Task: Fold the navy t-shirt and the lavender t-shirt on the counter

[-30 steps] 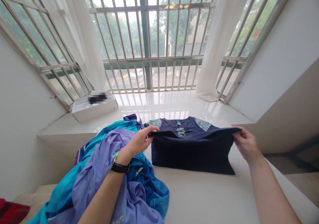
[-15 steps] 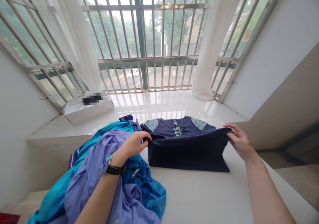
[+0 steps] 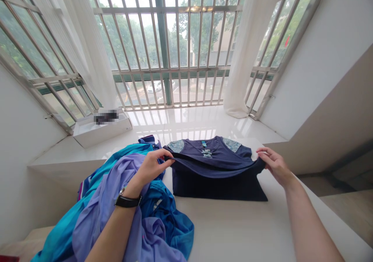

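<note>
A dark navy shirt [image 3: 218, 186] lies on the white sill, its neckline and patterned shoulders toward the window. Its lower part is doubled up over the body, and the raised edge sags between my hands. My left hand [image 3: 154, 163] pinches the left end of that edge, a black-strapped watch [image 3: 128, 200] on its wrist. At the right end, my right hand [image 3: 272, 163] grips the other corner between thumb and fingers. Under my left forearm is a heap of clothes, with a lavender garment [image 3: 101, 207] on top of a turquoise one [image 3: 62, 231] and a blue one [image 3: 177, 223].
A white open box [image 3: 101, 132] with a blurred dark item sits at the back left of the sill [image 3: 227, 231]. Behind stand window bars [image 3: 177, 40] and white curtains [image 3: 237, 83]. Walls close in on both sides.
The raised edge of the shirt has slackened and now dips in the middle, showing more of its inner side. My right hand has moved slightly left; my left hand has shifted slightly left and up.
</note>
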Tool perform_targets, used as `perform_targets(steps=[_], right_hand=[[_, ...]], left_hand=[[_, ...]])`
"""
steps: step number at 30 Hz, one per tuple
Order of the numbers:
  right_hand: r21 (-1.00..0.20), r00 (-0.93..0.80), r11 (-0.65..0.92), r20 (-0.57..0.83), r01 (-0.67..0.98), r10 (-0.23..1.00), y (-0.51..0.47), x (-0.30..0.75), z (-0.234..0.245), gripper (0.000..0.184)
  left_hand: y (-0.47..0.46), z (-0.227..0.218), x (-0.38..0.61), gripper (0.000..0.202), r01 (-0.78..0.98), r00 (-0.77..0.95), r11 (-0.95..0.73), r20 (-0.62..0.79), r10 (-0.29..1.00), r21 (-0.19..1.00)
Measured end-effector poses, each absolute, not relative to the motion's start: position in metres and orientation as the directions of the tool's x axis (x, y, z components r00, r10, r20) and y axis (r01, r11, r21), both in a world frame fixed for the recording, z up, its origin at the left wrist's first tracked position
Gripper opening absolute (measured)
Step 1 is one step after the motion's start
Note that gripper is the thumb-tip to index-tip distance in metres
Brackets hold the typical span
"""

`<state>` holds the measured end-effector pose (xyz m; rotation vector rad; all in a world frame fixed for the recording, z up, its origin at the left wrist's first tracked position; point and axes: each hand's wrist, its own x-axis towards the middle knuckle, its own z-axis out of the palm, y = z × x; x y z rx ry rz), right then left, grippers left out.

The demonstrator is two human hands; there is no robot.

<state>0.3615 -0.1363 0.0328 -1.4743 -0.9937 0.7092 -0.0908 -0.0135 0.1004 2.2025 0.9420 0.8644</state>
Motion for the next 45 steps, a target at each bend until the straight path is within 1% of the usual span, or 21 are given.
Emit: perform_targets(steps=[2, 4, 6, 9, 12, 15, 19, 22, 25, 28, 30, 31, 34, 36, 38, 41, 43, 45], right_hand=[[-0.984, 0.426, 0.012, 0.089, 0.180, 0.901, -0.138, 0.364, 0.031, 0.038], [-0.984, 0.385, 0.027, 0.094, 0.176, 0.918, -0.140, 0.367, 0.030, 0.040], [-0.982, 0.349, 0.035, 0.099, 0.187, 0.932, -0.142, 0.370, 0.028, 0.040], [-0.973, 0.302, 0.007, 0.079, 0.232, 0.950, -0.144, 0.373, 0.027, 0.037], [-0.964, 0.278, -0.035, 0.041, 0.263, 0.960, -0.144, 0.371, 0.028, 0.041], [-0.951, 0.272, -0.070, 0.015, 0.300, 0.962, -0.142, 0.370, 0.028, 0.044], [-0.929, 0.314, -0.120, -0.005, 0.350, 0.950, -0.138, 0.371, 0.023, 0.044], [-0.925, 0.357, -0.139, -0.004, 0.354, 0.934, -0.135, 0.375, 0.017, 0.044], [-0.922, 0.359, -0.142, -0.004, 0.360, 0.933, -0.134, 0.377, 0.015, 0.045], [-0.913, 0.368, -0.129, 0.024, 0.387, 0.929, -0.134, 0.376, 0.017, 0.042], [-0.908, 0.366, -0.128, 0.030, 0.399, 0.930, -0.134, 0.374, 0.019, 0.040], [-0.907, 0.355, -0.130, 0.023, 0.400, 0.935, -0.134, 0.372, 0.021, 0.040], [-0.904, 0.321, -0.124, 0.014, 0.408, 0.947, -0.134, 0.368, 0.025, 0.042], [-0.905, 0.338, -0.096, 0.055, 0.414, 0.940, -0.134, 0.366, 0.028, 0.042], [-0.931, 0.406, -0.044, 0.116, 0.363, 0.907, -0.135, 0.365, 0.031, 0.042], [-0.977, 0.537, 0.139, 0.205, 0.161, 0.818, -0.139, 0.366, 0.039, 0.040], [-0.961, 0.587, 0.275, 0.239, 0.029, 0.774, -0.143, 0.367, 0.045, 0.037], [-0.936, 0.600, 0.347, 0.248, -0.052, 0.760, -0.150, 0.368, 0.052, 0.035]], left_hand=[[-0.010, 0.098, -0.092, 0.020, 0.374, 0.483, -0.509, 0.306, 0.821, 0.775], [-0.005, 0.093, -0.093, 0.022, 0.398, 0.418, -0.444, 0.272, 0.867, 0.803], [-0.001, 0.087, -0.094, 0.021, 0.474, 0.375, -0.416, 0.249, 0.893, 0.776], [0.002, 0.080, -0.093, 0.020, 0.567, 0.384, -0.449, 0.260, 0.886, 0.690], [0.002, 0.077, -0.092, 0.021, 0.578, 0.413, -0.494, 0.290, 0.864, 0.650], [0.003, 0.075, -0.092, 0.022, 0.596, 0.404, -0.506, 0.311, 0.860, 0.623], [0.005, 0.073, -0.092, 0.022, 0.618, 0.408, -0.511, 0.312, 0.858, 0.597], [0.004, 0.074, -0.091, 0.021, 0.592, 0.384, -0.506, 0.333, 0.861, 0.627], [0.003, 0.076, -0.091, 0.022, 0.543, 0.342, -0.495, 0.360, 0.868, 0.678], [0.005, 0.073, -0.091, 0.030, 0.518, 0.323, -0.480, 0.357, 0.876, 0.708], [0.007, 0.070, -0.092, 0.036, 0.533, 0.336, -0.477, 0.342, 0.877, 0.699], [0.008, 0.068, -0.092, 0.036, 0.550, 0.357, -0.484, 0.332, 0.873, 0.681], [0.008, 0.067, -0.093, 0.027, 0.587, 0.444, -0.518, 0.288, 0.848, 0.622], [0.006, 0.070, -0.094, 0.023, 0.577, 0.491, -0.532, 0.258, 0.832, 0.620], [0.002, 0.076, -0.095, 0.022, 0.537, 0.538, -0.540, 0.231, 0.811, 0.648], [-0.004, 0.089, -0.098, 0.021, 0.450, 0.603, -0.537, 0.201, 0.772, 0.713], [-0.008, 0.099, -0.101, 0.022, 0.389, 0.609, -0.516, 0.207, 0.766, 0.763], [-0.014, 0.110, -0.106, 0.025, 0.331, 0.609, -0.489, 0.213, 0.764, 0.807]])
